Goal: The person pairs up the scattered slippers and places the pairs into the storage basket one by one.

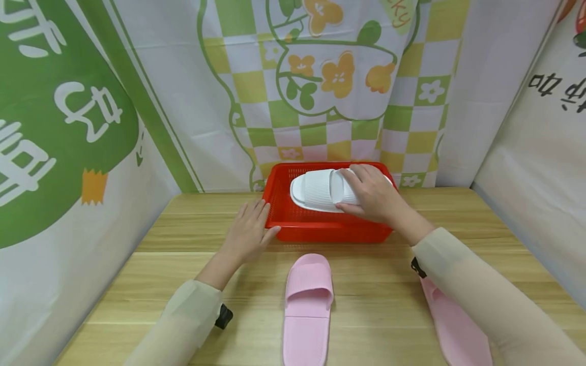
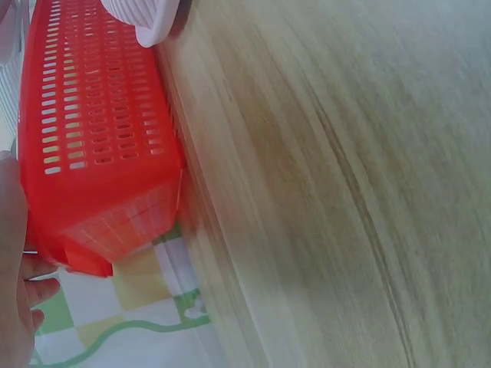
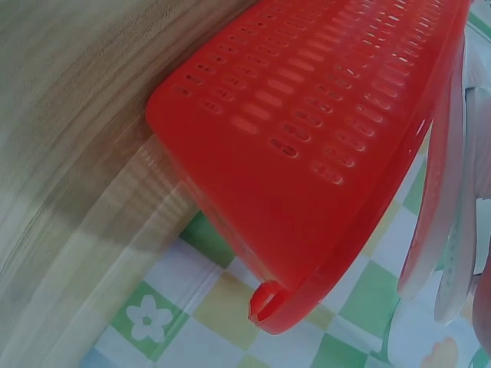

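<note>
White slipper over mouth of red basket in head view: wide ribbed strap, smooth matte sole with rounded toe. Looks like foam or soft plastic. Right wrist view: two pale, thin slab edges just past the rim; can't tell if one slipper or two. Can't tell either whether touching basket floor.

Right hand: fingers over the far edge, thumb on the near one, closed to slipper width, firm hold by the looks. Left hand: nearly straight fingers at basket's left rim, thumb spread toward the front corner, nothing gripped.

Basket: glossy hard plastic, rectangular, flared walls, rows of small slots, rolled rim.

Pink slipper flat on table, toe toward basket, just in front of it. Same ribbed strap style. Second pink slipper at lower right, strap end partly hidden under right sleeve. Both cut off by bottom edge of head view.

Table: pale wood-grain planks. Behind basket: creased cloth, green/yellow checks, orange flowers. Left panel green and white with bold lettering; right panel white, dark lettering. Slipper's heel half mostly blocked by right hand.
</note>
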Motion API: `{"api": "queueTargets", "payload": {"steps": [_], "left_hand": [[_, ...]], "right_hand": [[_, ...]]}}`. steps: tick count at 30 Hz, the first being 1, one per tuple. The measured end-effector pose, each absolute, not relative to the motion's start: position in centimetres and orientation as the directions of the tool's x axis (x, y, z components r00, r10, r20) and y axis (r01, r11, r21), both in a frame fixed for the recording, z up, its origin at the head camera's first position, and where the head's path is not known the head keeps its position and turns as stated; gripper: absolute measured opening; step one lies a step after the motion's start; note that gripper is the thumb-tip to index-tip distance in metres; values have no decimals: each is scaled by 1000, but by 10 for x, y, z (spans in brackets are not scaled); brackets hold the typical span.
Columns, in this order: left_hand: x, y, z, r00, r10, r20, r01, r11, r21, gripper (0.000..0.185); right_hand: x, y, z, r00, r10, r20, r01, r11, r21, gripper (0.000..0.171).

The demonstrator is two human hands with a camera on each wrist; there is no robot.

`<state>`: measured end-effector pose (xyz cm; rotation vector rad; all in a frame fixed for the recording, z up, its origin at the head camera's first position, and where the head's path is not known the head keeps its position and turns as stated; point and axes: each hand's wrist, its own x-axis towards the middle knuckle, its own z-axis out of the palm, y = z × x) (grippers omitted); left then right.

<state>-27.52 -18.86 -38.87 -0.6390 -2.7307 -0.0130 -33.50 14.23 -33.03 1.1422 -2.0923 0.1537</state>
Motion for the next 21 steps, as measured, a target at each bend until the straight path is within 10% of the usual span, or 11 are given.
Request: {"api": "queueTargets", "payload": {"steps": [21], "left_hand": [[-277,-192,-391,-868,406,285,399,913,-86,71]], "right_hand": [[-353,131,-338,-425,-708,564,-728,638,252,71]]}}
